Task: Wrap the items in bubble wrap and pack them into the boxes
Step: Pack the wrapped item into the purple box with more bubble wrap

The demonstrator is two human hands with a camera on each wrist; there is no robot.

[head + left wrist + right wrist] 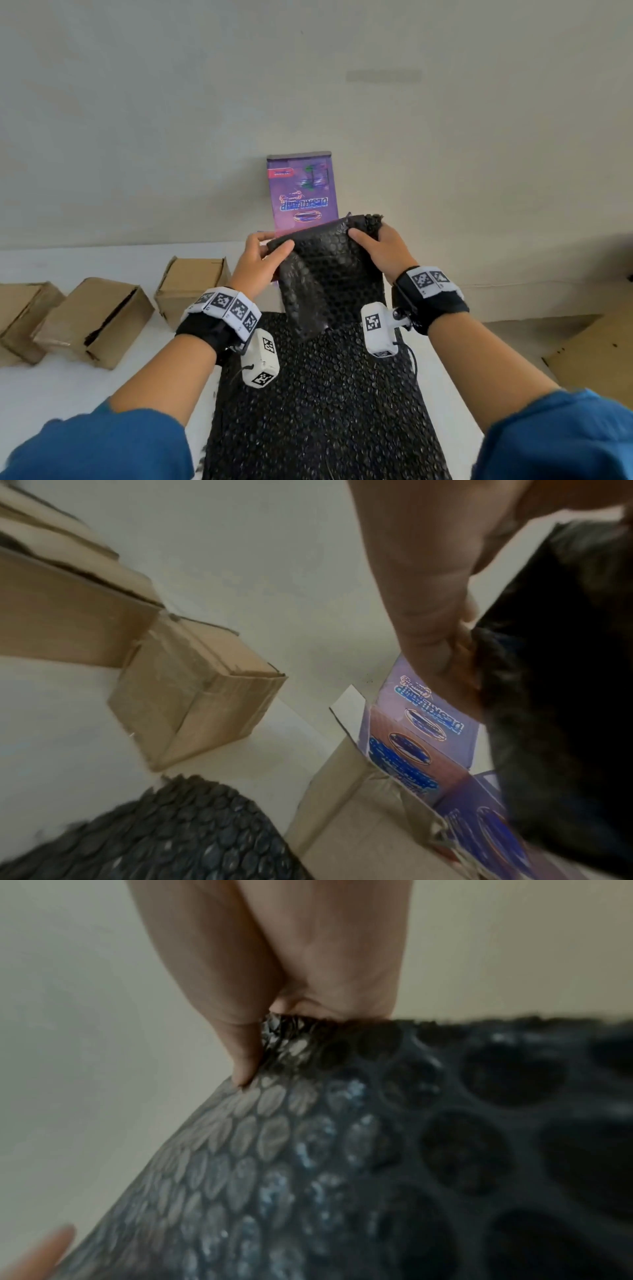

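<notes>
Both hands (263,257) pinch bubble wrap (329,267) before purple box (301,188).

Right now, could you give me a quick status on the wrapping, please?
Left hand and right hand pinching bubble wrap edge. Purple box behind, unwrapped. Nothing in the way.

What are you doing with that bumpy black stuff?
A person is packing things. Both hands hold up the top edge of a sheet of black bubble wrap: the left hand pinches one corner, the right hand grips the other. Right behind the sheet stands a purple product box, which the left wrist view shows sitting in an open cardboard box. More bubble wrap lies flat on the white table. Three cardboard boxes wait on the left.
</notes>
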